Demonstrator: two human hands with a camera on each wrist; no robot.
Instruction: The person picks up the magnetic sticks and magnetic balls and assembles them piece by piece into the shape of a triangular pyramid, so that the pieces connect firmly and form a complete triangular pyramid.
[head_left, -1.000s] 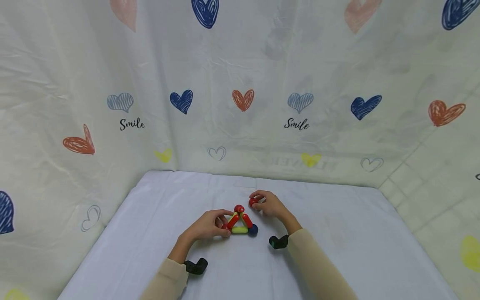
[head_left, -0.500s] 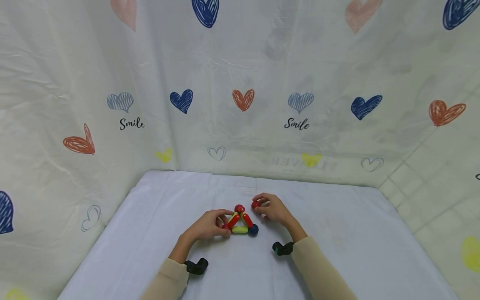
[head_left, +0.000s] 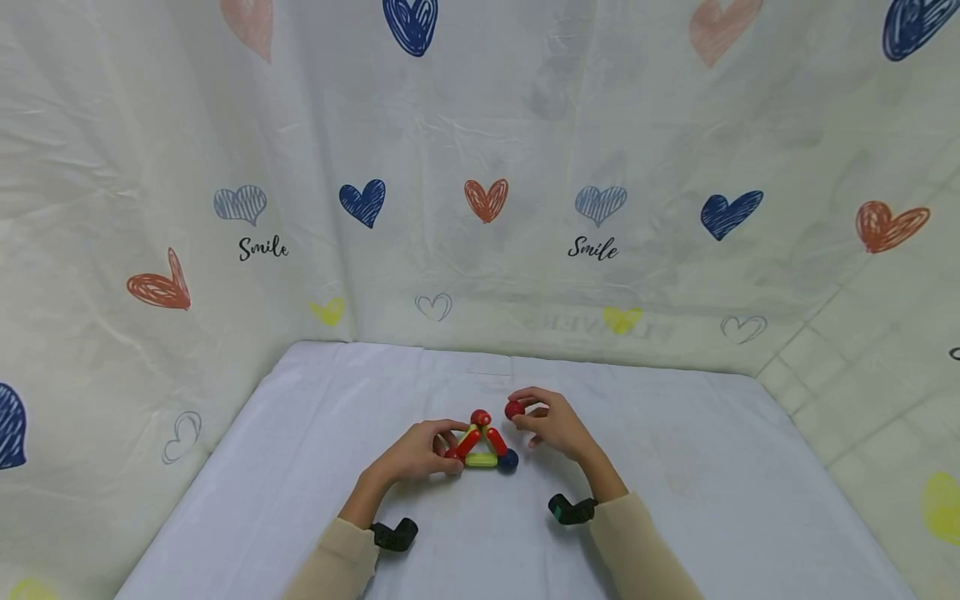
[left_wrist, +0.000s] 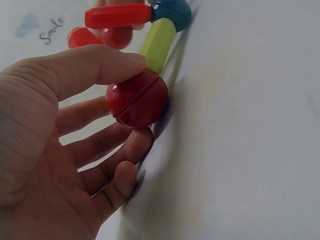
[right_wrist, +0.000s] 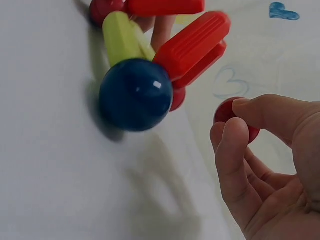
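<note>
A small frame of rods and balls stands on the white cloth in front of me. Its base has a yellow-green rod (head_left: 481,460) between a red ball (left_wrist: 137,97) at the left corner and a dark blue ball (right_wrist: 136,95) at the right. Red rods (right_wrist: 192,47) slant up from the corners, and another red ball (head_left: 481,417) shows at the back. My left hand (head_left: 420,450) holds the left corner ball between thumb and fingers. To the right of the frame, apart from it, my right hand (head_left: 555,425) pinches a loose red ball (head_left: 513,409).
White cloth (head_left: 660,500) covers the table, and its far edge meets a hanging white sheet (head_left: 525,275) printed with hearts. Black wrist cameras (head_left: 395,535) sit on both wrists, close above the cloth.
My right hand has drawn slightly right and toward me with the loose red ball, away from the frame. The left hand stays on its corner ball, and the frame has hardly moved.
</note>
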